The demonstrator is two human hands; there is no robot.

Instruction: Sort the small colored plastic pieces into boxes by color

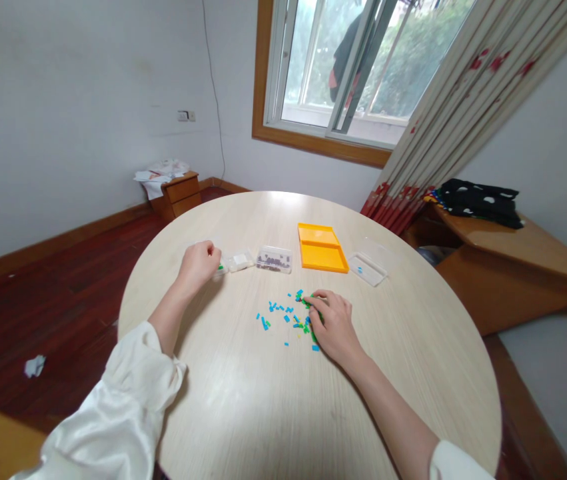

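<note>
My left hand (200, 268) is closed in a pinch above a clear plastic box (220, 270) with green pieces in it. Whatever its fingertips hold is hidden. On the table, my right hand (334, 325) rests over the right side of a scatter of small building bricks, its fingers bent and apart, touching green bricks (306, 328). Part of the pile lies hidden beneath this hand. Blue bricks (287, 319) spread out to its left, with a few yellow ones among them.
Along the far side stand a clear box of dark pieces (274, 260), a box with white contents (240, 261), an open orange case (324, 253), and an open clear box (368, 269) holding a few blue pieces. All sit on a round wooden table (243, 400).
</note>
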